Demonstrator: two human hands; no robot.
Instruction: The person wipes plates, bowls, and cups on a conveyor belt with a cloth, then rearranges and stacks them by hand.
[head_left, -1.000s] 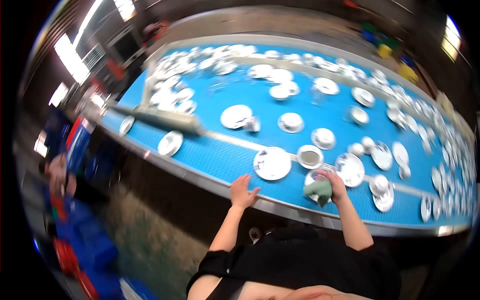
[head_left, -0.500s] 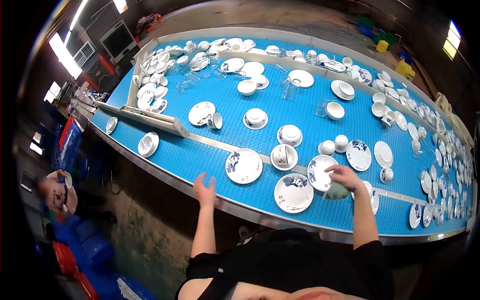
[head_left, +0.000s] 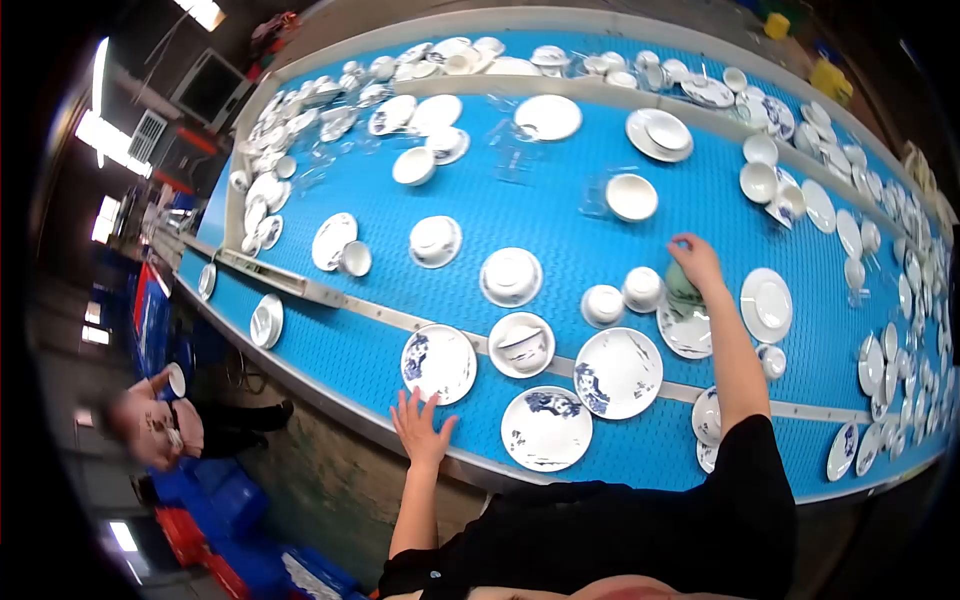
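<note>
Left hand (head_left: 424,430): spread wide, empty, near a plate's (head_left: 438,364) six o'clock rim.
Right hand (head_left: 700,262): half-curled, holding a green cloth (head_left: 683,287).
Cloth: over a dish's (head_left: 688,336) twelve o'clock edge, on the blue belt (head_left: 560,228).

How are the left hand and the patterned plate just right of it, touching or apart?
Apart: the head view shows blue belt between left hand and patterned plate.

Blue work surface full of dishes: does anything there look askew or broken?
One thing: a smaller dish appears tipped inside a white bowl, beside the plate near the left hand. That looks odd because the neighbouring plates lie flat. I see no clear breakage, though small chips wouldn't show.
</note>
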